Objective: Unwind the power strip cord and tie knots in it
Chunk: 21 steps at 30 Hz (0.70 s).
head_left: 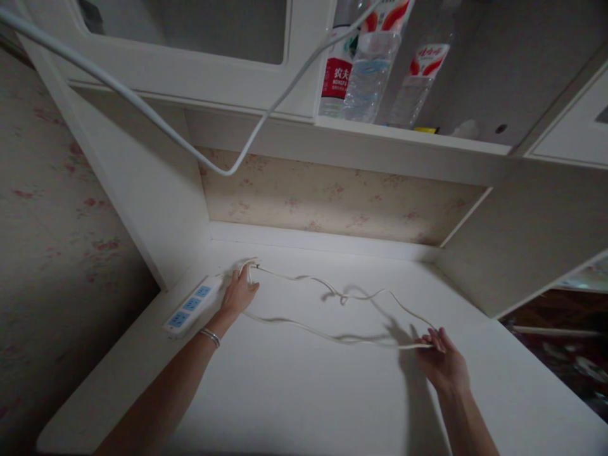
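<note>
A white power strip (190, 305) with blue socket faces lies at the left of the white desktop. Just right of it, my left hand (239, 292) is closed on a bunched part of the white power cord (304, 328). The cord runs rightward from there in two strands, the far one with a small twisted loop midway. At the right, my right hand (441, 361) grips the bend where both strands meet, raised over the desktop and casting a shadow. A bracelet circles my left wrist.
A thick white cable (190, 149) hangs across the upper view, close to the camera. Overhead, an open shelf (403, 135) holds several plastic bottles (370, 82). Cabinet side panels (142, 171) bound the desktop (304, 392) left and right.
</note>
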{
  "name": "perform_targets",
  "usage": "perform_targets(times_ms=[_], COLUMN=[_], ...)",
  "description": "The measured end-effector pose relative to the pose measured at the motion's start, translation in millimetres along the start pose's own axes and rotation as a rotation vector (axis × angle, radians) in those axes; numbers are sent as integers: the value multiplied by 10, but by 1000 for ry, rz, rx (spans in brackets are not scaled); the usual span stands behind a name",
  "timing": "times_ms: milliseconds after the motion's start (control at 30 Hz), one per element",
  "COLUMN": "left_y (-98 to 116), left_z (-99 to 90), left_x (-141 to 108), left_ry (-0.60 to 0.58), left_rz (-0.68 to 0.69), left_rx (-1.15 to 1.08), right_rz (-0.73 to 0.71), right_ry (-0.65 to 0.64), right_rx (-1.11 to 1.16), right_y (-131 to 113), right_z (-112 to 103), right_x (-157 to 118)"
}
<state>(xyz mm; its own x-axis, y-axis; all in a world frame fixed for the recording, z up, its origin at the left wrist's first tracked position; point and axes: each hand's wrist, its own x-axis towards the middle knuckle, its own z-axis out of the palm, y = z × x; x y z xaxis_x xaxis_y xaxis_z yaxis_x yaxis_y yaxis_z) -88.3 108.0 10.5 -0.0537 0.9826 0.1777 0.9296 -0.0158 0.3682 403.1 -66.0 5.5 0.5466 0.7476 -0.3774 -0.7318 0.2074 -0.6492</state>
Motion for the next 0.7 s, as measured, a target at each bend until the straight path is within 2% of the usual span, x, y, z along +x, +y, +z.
perform_targets(times_ms=[100,233,300,367,433,567,700], left_y=[-22,-62,-75,-79,-73,-46,-44], left_z=[77,152,169,179,189,214,237], left_x=[21,57,87,119,148,185,204], left_ry=[-56,-81,-88,-96,-107,-127,-133], left_rz=[-5,-37,-56,-82,-111,-168,-210], left_rx=[35,58,59,57,55,61,71], right_rz=[-31,127,167,111,24,-152,-246], right_ry=[-59,-197,-233,-217,-199,-118,40], right_rx=[-176,-620,-714,-677,-548,-245,-65], right_y=[-58,-175,-240,-291,-311,-262,-236], right_z=[-13,-122,-240,-356,-426,-422,-426], right_x=[-74,-185,-180,-127,-46,113,189])
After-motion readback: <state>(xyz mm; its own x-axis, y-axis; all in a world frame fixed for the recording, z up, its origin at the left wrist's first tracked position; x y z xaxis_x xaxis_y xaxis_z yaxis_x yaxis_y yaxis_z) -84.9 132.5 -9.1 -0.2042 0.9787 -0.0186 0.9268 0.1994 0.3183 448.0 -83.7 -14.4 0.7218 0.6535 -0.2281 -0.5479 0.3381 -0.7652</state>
